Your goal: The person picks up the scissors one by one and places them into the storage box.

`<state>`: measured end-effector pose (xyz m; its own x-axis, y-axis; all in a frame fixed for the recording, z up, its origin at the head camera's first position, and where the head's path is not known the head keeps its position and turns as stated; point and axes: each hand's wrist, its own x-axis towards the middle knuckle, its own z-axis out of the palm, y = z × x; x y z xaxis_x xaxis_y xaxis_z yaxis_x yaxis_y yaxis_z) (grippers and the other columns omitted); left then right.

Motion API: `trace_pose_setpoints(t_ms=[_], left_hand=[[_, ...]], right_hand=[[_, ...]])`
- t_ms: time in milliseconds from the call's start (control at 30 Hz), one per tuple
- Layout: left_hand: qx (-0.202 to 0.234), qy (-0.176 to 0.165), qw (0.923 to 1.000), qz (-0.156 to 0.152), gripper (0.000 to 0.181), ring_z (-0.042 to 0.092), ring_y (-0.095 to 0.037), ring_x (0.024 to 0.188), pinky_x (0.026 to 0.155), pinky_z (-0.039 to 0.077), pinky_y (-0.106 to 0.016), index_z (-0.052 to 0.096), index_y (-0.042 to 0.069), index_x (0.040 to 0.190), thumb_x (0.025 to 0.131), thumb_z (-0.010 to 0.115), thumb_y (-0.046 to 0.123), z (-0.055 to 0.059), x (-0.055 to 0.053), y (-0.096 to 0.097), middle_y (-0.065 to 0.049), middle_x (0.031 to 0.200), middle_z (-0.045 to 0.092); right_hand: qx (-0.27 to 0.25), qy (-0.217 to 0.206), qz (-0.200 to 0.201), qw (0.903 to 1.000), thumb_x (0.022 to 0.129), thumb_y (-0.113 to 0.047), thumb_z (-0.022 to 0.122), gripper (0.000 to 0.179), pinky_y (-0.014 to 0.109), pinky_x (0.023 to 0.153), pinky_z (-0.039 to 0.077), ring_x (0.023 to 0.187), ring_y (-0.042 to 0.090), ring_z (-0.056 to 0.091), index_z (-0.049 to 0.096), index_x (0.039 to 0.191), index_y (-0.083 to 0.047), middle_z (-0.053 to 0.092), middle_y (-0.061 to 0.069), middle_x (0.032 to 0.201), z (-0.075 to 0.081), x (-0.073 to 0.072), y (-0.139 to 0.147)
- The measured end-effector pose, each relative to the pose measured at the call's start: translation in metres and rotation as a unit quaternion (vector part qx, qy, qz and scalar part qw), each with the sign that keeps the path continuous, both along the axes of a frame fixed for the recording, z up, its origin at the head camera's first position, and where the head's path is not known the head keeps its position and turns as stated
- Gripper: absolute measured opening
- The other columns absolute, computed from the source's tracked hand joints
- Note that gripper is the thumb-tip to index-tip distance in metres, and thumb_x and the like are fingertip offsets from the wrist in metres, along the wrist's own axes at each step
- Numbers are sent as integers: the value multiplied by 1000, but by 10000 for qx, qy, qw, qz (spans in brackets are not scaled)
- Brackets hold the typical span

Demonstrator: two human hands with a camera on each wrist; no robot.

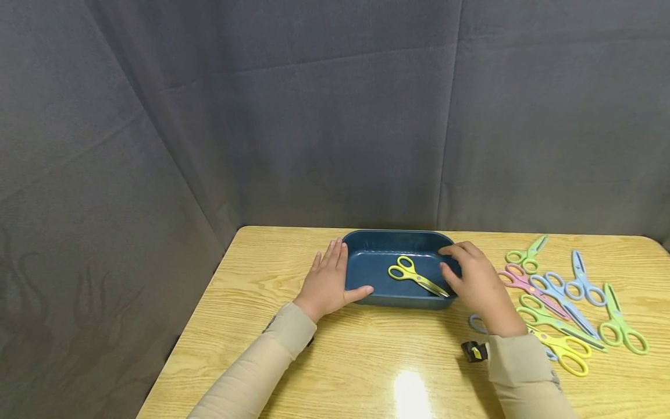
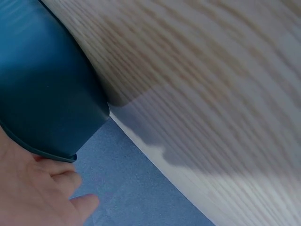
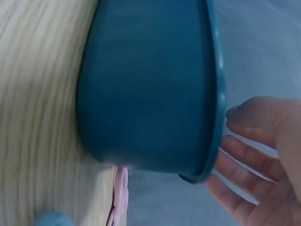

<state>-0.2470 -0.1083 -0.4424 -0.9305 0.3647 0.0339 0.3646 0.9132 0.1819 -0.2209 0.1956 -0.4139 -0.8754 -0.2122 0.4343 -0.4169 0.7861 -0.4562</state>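
A dark blue rectangular bin (image 1: 369, 273) stands on the table, with one pair of yellow-green scissors (image 1: 417, 276) lying inside. My left hand (image 1: 328, 281) rests flat against the bin's left rim, thumb spread along the near side. Over the right rim reaches my right hand (image 1: 477, 284), its fingers loosely bent and holding nothing. The left wrist view has the left hand (image 2: 37, 190) touching the rim. In the right wrist view, the fingers of the right hand (image 3: 263, 165) lie at the rim of the bin (image 3: 146, 89), thumb apart from them.
Right of the bin several scissors lie spread and overlapping on the wooden table (image 1: 251, 267): pink scissors (image 1: 523, 280), blue scissors (image 1: 583, 282), green scissors (image 1: 617, 322) and yellow scissors (image 1: 567, 351). A grey curtain (image 1: 335, 134) hangs behind the table.
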Motion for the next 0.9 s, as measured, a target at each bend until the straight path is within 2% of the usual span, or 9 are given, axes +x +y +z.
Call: trace_pose_setpoints(t_ms=[133,367,533,900], left_hand=[[15,21,10000,-12,113,3,-28,156,124,8,-49,14,-2,161,89,50,78,0,0,1,-16,169,8],[10,-63,10000,4,113,2,-27,156,124,8,-49,12,-1,161,89,49,79,0,0,1,-15,169,7],[-1,-58,10000,15,114,2,-27,156,124,7,-48,12,-1,161,89,49,79,-1,-1,0,-14,169,6],[63,-64,10000,8,114,1,-26,156,124,7,-48,12,-1,161,89,49,79,-3,-2,0,-14,169,6]], right_hand=[[-279,174,-202,9993,94,-1,66,25,58,87,49,105,42,61,67,118,4,61,24,118,-1,4,7],[-571,412,-548,9960,92,5,63,26,60,85,47,104,44,59,66,118,5,60,26,115,-7,6,19],[-539,186,-782,9953,92,5,62,29,62,81,47,105,47,59,63,121,6,58,30,117,-9,5,27],[-447,-388,-1140,9917,90,-1,67,34,62,84,47,104,52,61,62,122,12,60,36,115,-20,1,40]])
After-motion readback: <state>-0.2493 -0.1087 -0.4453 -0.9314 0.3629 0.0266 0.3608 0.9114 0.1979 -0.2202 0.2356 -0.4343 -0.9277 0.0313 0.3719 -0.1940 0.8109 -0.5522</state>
